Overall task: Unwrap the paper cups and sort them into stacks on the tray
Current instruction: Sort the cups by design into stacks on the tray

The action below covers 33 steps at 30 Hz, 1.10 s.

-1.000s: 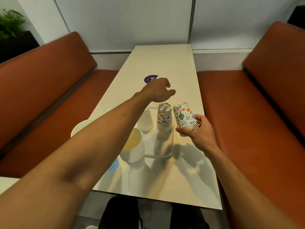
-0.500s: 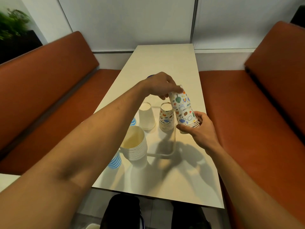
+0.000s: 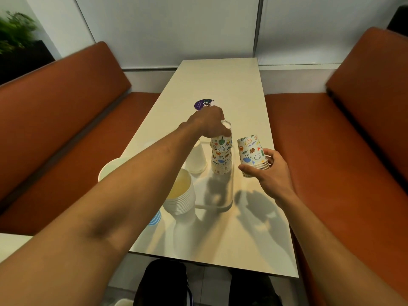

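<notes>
A pale surface (image 3: pixel 220 85) runs between two orange benches (image 3: pixel 66 120) toward a white partition. On it sits a clear tray (image 3: pixel 223 206). The left hand (image 3: pixel 212 124) reaches forward, its grip closed over the top of a single patterned cup (image 3: pixel 221 141), held inverted and upright directly above the patterned stack (image 3: pixel 220 162) standing on the tray; the cup appears partly seated on it. The right hand (image 3: pixel 268 173) is just to the right, its grip wrapped around the rims of a second patterned bundle (image 3: pixel 251 153), inverted and slightly tilted. The left hand is nearer the stack. Count: two patterned groups, one inverted white stack (image 3: pixel 196 157), one upright white stack (image 3: pixel 181 195), one large white cup (image 3: pixel 110 168), one blue-striped cup (image 3: pixel 155 219), partly hidden. The coming move is judged a straight downward press.
</notes>
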Each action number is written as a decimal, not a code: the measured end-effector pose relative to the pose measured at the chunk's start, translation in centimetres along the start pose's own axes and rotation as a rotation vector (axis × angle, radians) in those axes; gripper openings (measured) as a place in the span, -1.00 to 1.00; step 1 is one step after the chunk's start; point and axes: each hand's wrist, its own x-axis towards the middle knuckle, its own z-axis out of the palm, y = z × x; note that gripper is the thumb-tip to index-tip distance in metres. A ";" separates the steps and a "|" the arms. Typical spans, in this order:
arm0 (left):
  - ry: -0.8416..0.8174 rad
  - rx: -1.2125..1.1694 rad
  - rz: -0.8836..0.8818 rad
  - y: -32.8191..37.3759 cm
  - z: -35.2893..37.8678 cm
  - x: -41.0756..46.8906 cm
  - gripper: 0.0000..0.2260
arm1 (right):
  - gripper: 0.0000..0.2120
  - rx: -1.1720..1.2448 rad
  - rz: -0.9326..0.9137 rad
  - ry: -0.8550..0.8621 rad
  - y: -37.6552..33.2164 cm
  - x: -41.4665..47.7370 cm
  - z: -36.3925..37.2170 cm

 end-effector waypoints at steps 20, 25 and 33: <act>-0.238 -0.431 -0.016 0.8 -0.6 -0.9 -0.47 | -0.15 0.038 -0.034 -0.112 0.3 -0.1 0.8; -0.395 -0.392 0.009 0.8 -0.6 -1.4 -0.59 | -0.11 0.030 -0.048 -0.145 0.0 0.0 1.2; -0.292 -0.404 -0.053 0.3 -1.8 -0.4 -0.63 | -0.11 -0.007 -0.031 -0.114 0.3 0.0 1.4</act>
